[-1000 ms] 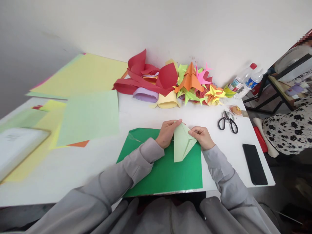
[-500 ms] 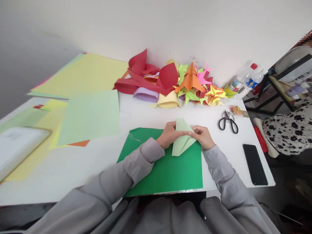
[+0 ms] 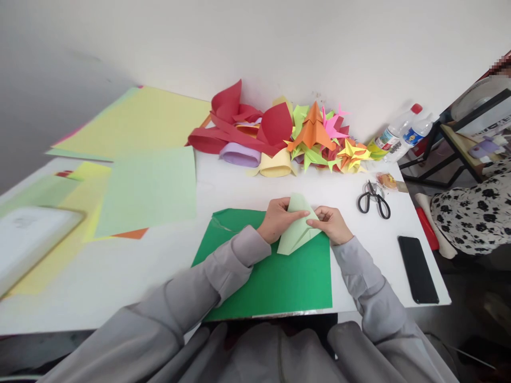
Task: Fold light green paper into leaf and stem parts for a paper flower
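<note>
A pale green piece of folded paper is held between my two hands, above a dark green sheet. My left hand grips its left side, the thumb lying across the front face and the fingers behind. On the right edge, my right hand pinches the paper between thumb and fingers. Crease lines run down the paper's front, and its lower corner points toward me. The fingers behind the paper are partly hidden.
Black-handled scissors and a black phone lie to the right. Folded paper shapes, red paper loops and plastic bottles stand along the wall. Paper sheets and a white box are on the left.
The folded paper's lower end has swung slightly left. My thumbs have drawn a little apart; both hands still hold the paper in nearly the same spot.
</note>
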Motion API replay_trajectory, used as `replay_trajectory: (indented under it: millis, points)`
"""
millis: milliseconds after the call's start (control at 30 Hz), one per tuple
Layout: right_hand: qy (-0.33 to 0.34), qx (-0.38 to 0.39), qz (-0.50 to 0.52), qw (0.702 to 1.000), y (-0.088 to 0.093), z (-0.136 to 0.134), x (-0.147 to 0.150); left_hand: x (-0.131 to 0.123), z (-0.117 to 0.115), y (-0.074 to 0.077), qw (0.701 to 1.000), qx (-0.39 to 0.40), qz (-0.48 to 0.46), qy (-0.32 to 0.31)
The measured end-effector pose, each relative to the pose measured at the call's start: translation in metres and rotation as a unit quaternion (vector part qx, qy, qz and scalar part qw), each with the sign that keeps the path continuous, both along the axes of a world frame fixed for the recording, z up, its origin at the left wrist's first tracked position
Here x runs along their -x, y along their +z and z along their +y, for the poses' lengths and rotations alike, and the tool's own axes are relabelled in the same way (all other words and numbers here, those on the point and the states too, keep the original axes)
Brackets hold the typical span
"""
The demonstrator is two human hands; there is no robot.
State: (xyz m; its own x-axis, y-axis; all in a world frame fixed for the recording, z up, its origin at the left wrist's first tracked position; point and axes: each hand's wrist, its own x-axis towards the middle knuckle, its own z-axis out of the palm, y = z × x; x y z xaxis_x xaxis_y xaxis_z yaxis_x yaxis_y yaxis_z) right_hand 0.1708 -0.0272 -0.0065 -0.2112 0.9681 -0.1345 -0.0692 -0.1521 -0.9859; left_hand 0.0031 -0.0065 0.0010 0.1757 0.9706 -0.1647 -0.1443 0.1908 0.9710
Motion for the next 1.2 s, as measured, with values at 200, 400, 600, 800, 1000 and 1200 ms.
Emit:
replay_trajectory:
  millis: [200,400,600,800,1000,1200]
  points:
    - [0.008,-0.005,-0.003,1.000,-0.0007,0.0000,-0.0002,-0.0003,-0.0003,0.0005,0.999,0.022,-0.028,0.002]
    - [0.021,-0.013,-0.007,1.000,-0.0001,-0.0003,0.0006,-0.0008,-0.0006,-0.0005,0.998,0.019,-0.057,0.011]
    - [0.025,-0.011,-0.006,1.000,-0.0011,-0.0001,0.0002,-0.0018,-0.0014,-0.0005,0.998,0.010,-0.053,0.031]
    - [0.028,-0.007,-0.008,1.000,-0.0008,-0.0001,0.0000,-0.0018,-0.0010,0.0005,0.997,0.023,-0.065,0.034]
    - [0.038,-0.003,-0.008,0.999,0.0014,-0.0005,0.0006,-0.0018,-0.0001,0.0027,0.995,0.043,-0.085,0.042]
    - [0.037,-0.003,-0.016,0.999,0.0010,-0.0008,0.0005,-0.0003,0.0016,0.0012,0.998,0.023,-0.052,0.039]
